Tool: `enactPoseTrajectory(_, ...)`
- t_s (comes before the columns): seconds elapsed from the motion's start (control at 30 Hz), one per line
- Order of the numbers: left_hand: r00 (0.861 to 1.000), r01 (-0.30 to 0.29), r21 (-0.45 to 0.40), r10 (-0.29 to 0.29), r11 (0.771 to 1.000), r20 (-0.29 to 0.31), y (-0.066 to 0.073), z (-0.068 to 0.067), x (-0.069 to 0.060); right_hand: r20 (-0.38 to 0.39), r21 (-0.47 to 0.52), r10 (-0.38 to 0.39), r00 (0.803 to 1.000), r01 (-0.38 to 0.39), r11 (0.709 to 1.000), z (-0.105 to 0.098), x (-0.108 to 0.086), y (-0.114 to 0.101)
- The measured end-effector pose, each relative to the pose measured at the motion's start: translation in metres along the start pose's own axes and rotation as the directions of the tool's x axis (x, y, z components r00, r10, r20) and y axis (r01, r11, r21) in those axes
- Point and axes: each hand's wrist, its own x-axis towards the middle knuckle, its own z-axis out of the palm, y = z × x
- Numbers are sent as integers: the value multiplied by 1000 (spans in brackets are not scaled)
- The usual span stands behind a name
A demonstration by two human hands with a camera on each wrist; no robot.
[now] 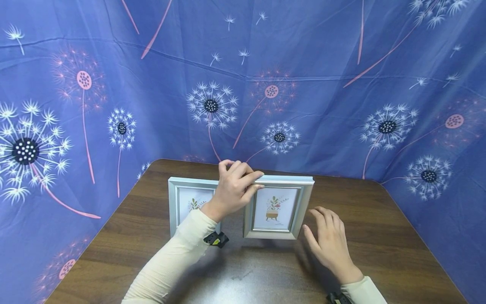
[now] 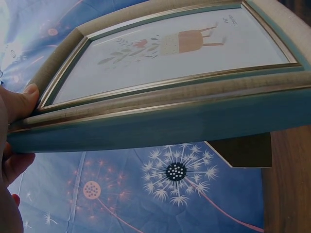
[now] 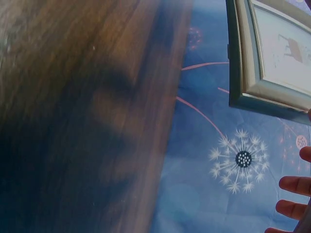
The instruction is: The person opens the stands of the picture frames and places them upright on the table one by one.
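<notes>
A silver-beige picture frame [image 1: 303,211] with a potted-plant print hangs upright above the wooden table, held by my left hand [image 1: 235,185] at its top left corner. In the left wrist view the thumb [image 2: 32,92] presses the front while fingers lie behind; a dark panel [image 2: 248,154] shows behind the frame. To its left, a second, similar picture frame [image 1: 172,207] stands upright, partly hidden by the left hand and wrist. My right hand [image 1: 330,240] is apart from the held frame, just right of its lower corner, fingers loosely spread and holding nothing.
The brown wooden table [image 1: 379,236] runs back to a blue cloth [image 1: 322,55] with dandelion prints, which hangs behind and along both sides. Dark bands [image 1: 217,240] sit on both wrists.
</notes>
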Motion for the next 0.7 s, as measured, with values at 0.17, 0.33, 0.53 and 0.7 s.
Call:
enactPoseTrajectory(0.17, 1000, 7, -9, -7, 1000, -6, 1, 1, -1, -14, 1, -14, 1000, 14, 1000, 5, 0, -5)
enactPoseTrajectory(0.33, 1000, 10, 4, -10, 1000, -1, 1, 1, -1, -15, 10, -17, 1000, 17, 1000, 8, 0, -9)
enactPoseTrajectory(0.53, 1000, 13, -5, -13, 1000, -6, 2, 2, -1, -2, 11, -9, 1000, 9, 1000, 12, 0, -12)
enactPoseTrajectory(0.7, 1000, 11, -2, -11, 1000, -14, 3, 3, -2, 2, 6, -8, 1000, 8, 1000, 14, -1, -14)
